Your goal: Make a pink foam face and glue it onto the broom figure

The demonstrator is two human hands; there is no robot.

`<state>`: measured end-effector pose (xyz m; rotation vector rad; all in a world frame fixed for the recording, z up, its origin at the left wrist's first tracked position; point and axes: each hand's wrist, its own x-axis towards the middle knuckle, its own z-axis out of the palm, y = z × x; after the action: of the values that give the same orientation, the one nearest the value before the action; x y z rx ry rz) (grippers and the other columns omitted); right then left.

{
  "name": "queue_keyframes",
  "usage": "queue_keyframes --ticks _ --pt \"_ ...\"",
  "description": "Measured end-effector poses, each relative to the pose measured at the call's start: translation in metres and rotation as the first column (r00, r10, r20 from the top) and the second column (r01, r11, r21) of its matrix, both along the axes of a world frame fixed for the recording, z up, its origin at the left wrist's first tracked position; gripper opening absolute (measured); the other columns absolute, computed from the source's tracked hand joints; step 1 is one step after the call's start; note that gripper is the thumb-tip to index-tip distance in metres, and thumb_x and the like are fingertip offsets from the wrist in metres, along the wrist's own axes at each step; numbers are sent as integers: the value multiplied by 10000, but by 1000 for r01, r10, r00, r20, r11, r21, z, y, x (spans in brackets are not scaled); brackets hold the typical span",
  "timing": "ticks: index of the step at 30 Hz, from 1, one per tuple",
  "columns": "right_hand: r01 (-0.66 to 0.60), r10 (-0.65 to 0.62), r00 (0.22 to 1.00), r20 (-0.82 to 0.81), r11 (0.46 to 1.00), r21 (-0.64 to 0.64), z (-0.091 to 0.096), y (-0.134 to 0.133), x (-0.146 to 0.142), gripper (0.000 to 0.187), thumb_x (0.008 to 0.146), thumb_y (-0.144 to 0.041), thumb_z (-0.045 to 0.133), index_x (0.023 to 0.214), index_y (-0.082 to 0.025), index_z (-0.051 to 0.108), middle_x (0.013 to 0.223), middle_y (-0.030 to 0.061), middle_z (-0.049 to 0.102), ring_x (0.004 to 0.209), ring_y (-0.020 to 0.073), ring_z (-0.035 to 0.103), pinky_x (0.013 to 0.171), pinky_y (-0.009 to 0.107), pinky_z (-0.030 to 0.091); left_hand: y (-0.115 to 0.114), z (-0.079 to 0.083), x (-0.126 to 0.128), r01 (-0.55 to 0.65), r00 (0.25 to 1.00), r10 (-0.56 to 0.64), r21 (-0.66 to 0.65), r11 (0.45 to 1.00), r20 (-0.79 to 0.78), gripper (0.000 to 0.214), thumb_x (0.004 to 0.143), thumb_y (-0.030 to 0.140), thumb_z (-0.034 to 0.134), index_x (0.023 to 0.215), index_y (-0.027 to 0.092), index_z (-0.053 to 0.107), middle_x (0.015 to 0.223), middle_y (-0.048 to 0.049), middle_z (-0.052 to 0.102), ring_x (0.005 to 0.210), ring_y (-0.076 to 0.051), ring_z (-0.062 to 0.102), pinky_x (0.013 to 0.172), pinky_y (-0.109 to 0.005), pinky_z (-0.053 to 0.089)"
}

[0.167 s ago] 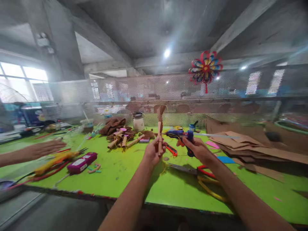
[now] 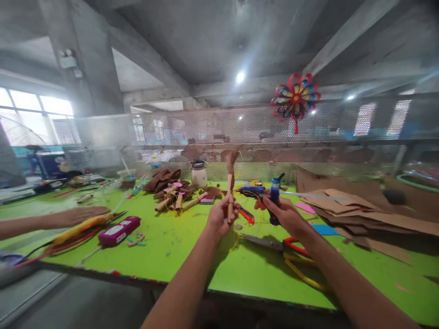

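Upright in my left hand (image 2: 219,217) is a rolled brown paper piece (image 2: 230,183), pleated and fanned at its top, with the fingers wrapped round its lower part. My right hand (image 2: 286,214) grips a blue glue gun (image 2: 273,201) by its handle. The gun's nozzle points left, close to the paper roll; whether it touches cannot be made out. A clear glue stick (image 2: 302,195) sticks out of the gun's back. Below the hands lie scissors (image 2: 264,242) with red and yellow handles, and a red box cutter (image 2: 247,214) rests just behind my left hand.
Brown paper rolls (image 2: 174,201) are heaped left of centre by a jar (image 2: 198,173). Paper sheets (image 2: 339,205) pile up at right. A purple power strip (image 2: 118,230) and a yellow tool (image 2: 82,226) lie at left, where another person's hand (image 2: 80,214) reaches in.
The view has shifted slightly, so the scene sits a little further right. The other person's hand at left has moved right and lower, nearer the yellow tool. My hands keep their holds.
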<state>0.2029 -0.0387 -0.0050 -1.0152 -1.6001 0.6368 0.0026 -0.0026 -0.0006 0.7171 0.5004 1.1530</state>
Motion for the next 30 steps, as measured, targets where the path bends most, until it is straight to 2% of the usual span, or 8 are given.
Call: queue_keyframes --ticks 5,8,15,30 --pt "28 -27 999 33 999 -20 -1 0 -1 551 831 -671 512 781 -173 741 750 66 667 571 132 495 477 255 368 -2 2 2 -16 999 16 16 1000 -49 251 979 240 403 810 113 539 593 -49 585 414 -77 515 304 -114 330" --pt "30 -29 998 64 1000 -9 -1 1 -1 566 841 -675 490 781 -170 737 769 76 668 603 149 525 485 262 375 -2 2 2 -14 998 15 17 1000 -66 256 978 240 404 813 109 549 586 -49 586 401 -75 503 305 -119 322" --pt "40 -48 995 92 996 80 -2 4 -1 552 878 -643 458 744 -167 704 772 68 657 727 180 575 657 297 432 -1 -1 3 -11 996 13 18 1000 -86 257 969 266 437 803 114 561 592 -54 608 415 -83 526 327 -127 346" --pt "25 -36 993 110 994 104 2 0 -4 503 886 -601 450 657 -177 593 665 21 555 635 144 484 643 289 394 2 -3 2 3 992 -2 7 1000 -123 275 969 280 434 801 115 577 588 -43 603 389 -83 510 300 -137 308"
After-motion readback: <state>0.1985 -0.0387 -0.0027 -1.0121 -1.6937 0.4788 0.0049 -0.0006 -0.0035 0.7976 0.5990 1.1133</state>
